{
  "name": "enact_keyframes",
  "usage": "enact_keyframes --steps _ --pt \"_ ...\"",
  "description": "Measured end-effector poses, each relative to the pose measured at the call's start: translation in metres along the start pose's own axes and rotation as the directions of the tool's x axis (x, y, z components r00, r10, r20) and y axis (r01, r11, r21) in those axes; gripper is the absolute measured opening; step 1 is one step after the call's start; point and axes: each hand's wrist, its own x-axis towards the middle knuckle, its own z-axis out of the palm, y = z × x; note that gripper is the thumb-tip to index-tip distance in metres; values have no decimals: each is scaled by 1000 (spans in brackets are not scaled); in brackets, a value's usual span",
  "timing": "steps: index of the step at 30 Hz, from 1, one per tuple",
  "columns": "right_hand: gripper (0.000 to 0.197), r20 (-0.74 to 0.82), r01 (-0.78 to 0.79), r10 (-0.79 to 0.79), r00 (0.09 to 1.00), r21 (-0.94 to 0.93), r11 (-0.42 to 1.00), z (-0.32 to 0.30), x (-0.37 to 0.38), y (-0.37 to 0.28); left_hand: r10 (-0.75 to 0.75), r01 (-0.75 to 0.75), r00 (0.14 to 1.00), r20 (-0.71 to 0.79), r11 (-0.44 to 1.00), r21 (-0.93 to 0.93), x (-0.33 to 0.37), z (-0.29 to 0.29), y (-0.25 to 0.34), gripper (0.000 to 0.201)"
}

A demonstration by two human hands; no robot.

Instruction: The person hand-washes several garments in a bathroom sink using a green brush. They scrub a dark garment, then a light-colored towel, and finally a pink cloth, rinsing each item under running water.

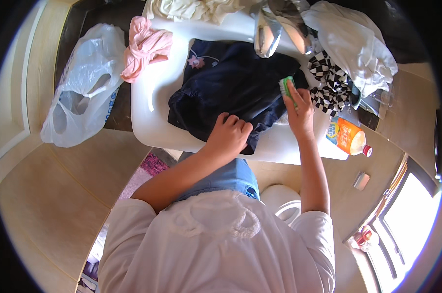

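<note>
A dark navy garment (226, 80) with a pink flower patch near its upper left lies spread in a white sink (150, 115). My left hand (231, 133) is closed on the garment's near edge, fingers curled into the cloth. In my right hand (300, 110) is a scrub brush (285, 87) with a green back and pale bristles, held above the garment's right side. Whether the bristles touch the cloth I cannot tell.
A pink cloth (145, 46) hangs over the sink's left rim beside a white plastic bag (89, 88). Shoes (267, 36) stand at the back. White cloth (353, 44), a checkered cloth (328, 83) and an orange-labelled bottle (349, 136) lie to the right.
</note>
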Motion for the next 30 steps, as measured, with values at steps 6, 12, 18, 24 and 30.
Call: enact_keyframes --steps 6,12,18,24,30 --pt "41 -45 -148 189 981 455 878 -27 -44 -14 -68 -8 992 -105 804 -595 29 -52 7 32" --pt "45 -111 -120 265 958 685 719 -37 -50 -31 -109 -237 947 -301 394 -888 49 -117 46 25" --pt "44 -266 47 145 953 602 797 -65 -35 -48 -91 -450 891 -444 -57 -891 35 -147 64 28" --pt "43 -29 -168 214 976 522 836 -34 -45 -34 -320 -176 874 -366 492 -852 -20 -69 -12 38" --pt "44 45 41 -39 998 -42 998 0 -54 -32 -112 113 991 -76 994 6 -51 -54 -37 47"
